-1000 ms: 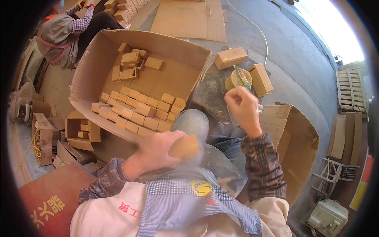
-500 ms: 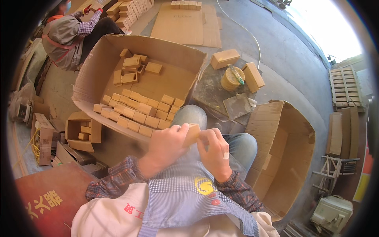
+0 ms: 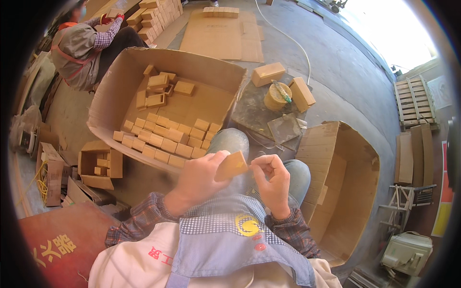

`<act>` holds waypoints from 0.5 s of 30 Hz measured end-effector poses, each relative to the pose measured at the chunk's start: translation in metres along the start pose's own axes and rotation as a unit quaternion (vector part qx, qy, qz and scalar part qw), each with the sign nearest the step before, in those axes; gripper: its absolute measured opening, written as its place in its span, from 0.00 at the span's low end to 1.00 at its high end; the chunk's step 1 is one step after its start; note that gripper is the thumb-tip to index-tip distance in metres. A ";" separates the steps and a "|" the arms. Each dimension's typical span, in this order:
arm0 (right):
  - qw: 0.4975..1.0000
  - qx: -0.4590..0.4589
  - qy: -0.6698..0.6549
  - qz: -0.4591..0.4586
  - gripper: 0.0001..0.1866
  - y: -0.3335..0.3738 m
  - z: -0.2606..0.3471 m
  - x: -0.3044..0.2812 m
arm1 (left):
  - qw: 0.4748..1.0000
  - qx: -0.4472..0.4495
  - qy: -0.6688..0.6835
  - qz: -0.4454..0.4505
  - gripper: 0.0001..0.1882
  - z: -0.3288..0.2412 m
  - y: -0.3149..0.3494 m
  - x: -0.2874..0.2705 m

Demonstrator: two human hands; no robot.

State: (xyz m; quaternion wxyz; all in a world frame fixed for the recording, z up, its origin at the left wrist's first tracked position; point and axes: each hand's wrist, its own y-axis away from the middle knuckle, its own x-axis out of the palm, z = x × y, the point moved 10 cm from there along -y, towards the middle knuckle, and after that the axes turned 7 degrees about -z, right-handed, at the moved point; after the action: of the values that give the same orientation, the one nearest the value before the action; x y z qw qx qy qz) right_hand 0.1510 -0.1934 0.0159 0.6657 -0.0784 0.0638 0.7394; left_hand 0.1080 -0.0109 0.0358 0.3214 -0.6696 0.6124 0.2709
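Note:
My left hand (image 3: 199,175) grips a small wooden block (image 3: 233,165) over my lap, one broad face tilted up with a paler spot near its end. To the right, a small gap from the block, my right hand (image 3: 273,180) is closed in a pinch with thumb and forefinger together. Whatever lies between those fingertips is too small to make out. Beyond my hands stands a large cardboard box (image 3: 165,53). Neat rows of wooden blocks (image 3: 169,145) fill its near side, and a loose pile (image 3: 157,84) lies at its far left; some pieces show hollow openings.
At my right side is another open cardboard box (image 3: 314,168). A low dark stand (image 3: 249,108) ahead carries a round tin (image 3: 277,97) and two larger wooden blocks. On the left sit a small carton (image 3: 115,165) and a red case (image 3: 62,235). A co-worker (image 3: 79,50) sits at far left.
My right hand has drawn away from the block to the right. The block in my left hand has turned, showing more of its broad face. The co-worker's hands have shifted slightly.

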 end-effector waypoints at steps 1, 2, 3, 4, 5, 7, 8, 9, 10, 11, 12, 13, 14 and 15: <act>1.000 -0.003 -0.004 0.000 0.03 -0.004 -0.001 -0.004 | 1.000 0.003 0.019 -0.004 0.32 -0.001 -0.001 -0.002; 1.000 -0.006 -0.007 0.000 0.02 -0.010 -0.003 -0.008 | 0.999 0.006 0.038 -0.008 0.32 -0.001 -0.002 -0.003; 1.000 -0.022 0.008 -0.022 0.02 -0.019 -0.002 -0.016 | 0.999 0.004 0.050 -0.005 0.32 -0.001 -0.004 -0.003; 0.998 -0.037 0.023 -0.043 0.02 -0.031 -0.002 -0.024 | 0.998 0.003 0.061 -0.001 0.33 0.000 -0.005 -0.003; 0.995 -0.070 0.036 -0.063 0.02 -0.047 0.001 -0.032 | 0.997 0.005 0.073 -0.001 0.33 0.000 -0.008 -0.002; 0.964 -0.170 0.139 -0.153 0.05 -0.089 0.012 -0.050 | 0.994 -0.015 0.103 0.015 0.32 0.005 -0.013 0.003; 0.954 -0.184 0.169 -0.165 0.05 -0.113 0.010 -0.055 | 0.993 -0.027 0.116 0.020 0.32 0.008 -0.014 0.004; 0.944 -0.203 0.197 -0.172 0.05 -0.137 0.007 -0.056 | 0.992 -0.023 0.121 0.019 0.32 0.009 -0.017 0.005; 0.925 -0.216 0.259 -0.174 0.07 -0.163 0.001 -0.053 | 0.991 -0.028 0.128 0.025 0.32 0.012 -0.019 0.006; 0.903 -0.232 0.321 -0.169 0.09 -0.186 -0.006 -0.048 | 0.990 -0.034 0.134 0.032 0.32 0.014 -0.020 0.008; 0.880 -0.235 0.380 -0.161 0.11 -0.207 -0.017 -0.043 | 0.988 -0.041 0.141 0.039 0.32 0.017 -0.022 0.010; 0.854 -0.238 0.439 -0.149 0.13 -0.226 -0.029 -0.036 | 0.986 -0.037 0.157 0.038 0.31 0.018 -0.024 0.011; 0.825 -0.238 0.495 -0.132 0.15 -0.241 -0.041 -0.030 | 0.984 -0.037 0.173 0.036 0.31 0.020 -0.026 0.011; 0.817 -0.233 0.515 -0.116 0.16 -0.253 -0.051 -0.029 | 0.981 -0.040 0.187 0.033 0.31 0.022 -0.027 0.011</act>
State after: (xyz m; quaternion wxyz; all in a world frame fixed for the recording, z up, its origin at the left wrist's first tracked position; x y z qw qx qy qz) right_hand 0.4075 -0.2049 -0.0262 0.5786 -0.6074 0.2134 0.5008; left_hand 0.1364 -0.0002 0.0158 0.1651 -0.7001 0.6722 0.1751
